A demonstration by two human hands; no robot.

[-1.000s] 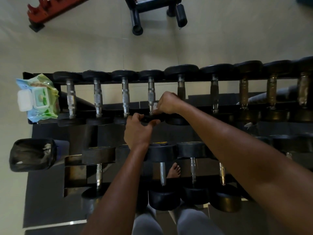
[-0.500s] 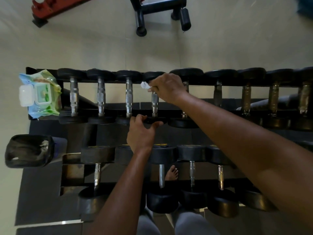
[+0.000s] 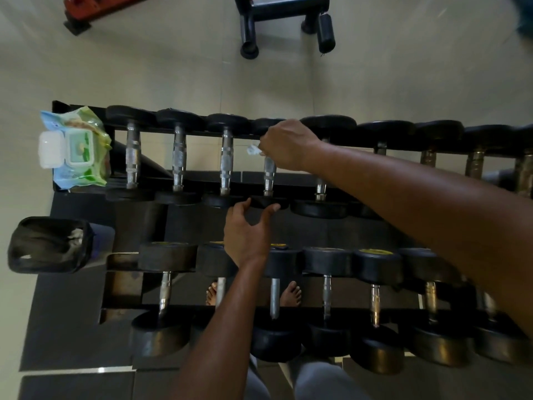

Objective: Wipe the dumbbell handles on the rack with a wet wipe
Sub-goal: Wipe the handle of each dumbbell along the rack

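The right hand [image 3: 284, 145] curls around the far end of the knurled steel handle [image 3: 269, 174] of the fourth small black dumbbell from the left on the top rack tier, a crumpled white wet wipe [image 3: 253, 150] pinched beneath its fingers. The handle's long axis runs far-to-near, its unwiped length lying nearward of the grip. The left hand [image 3: 246, 229] clasps that dumbbell's near black head [image 3: 269, 202], thumb and fingers curled on its rim.

Bare forearms and hands [image 3: 248, 235], no sleeves, grey trousers [image 3: 317, 379] at the knees, bare feet [image 3: 291, 294] below.
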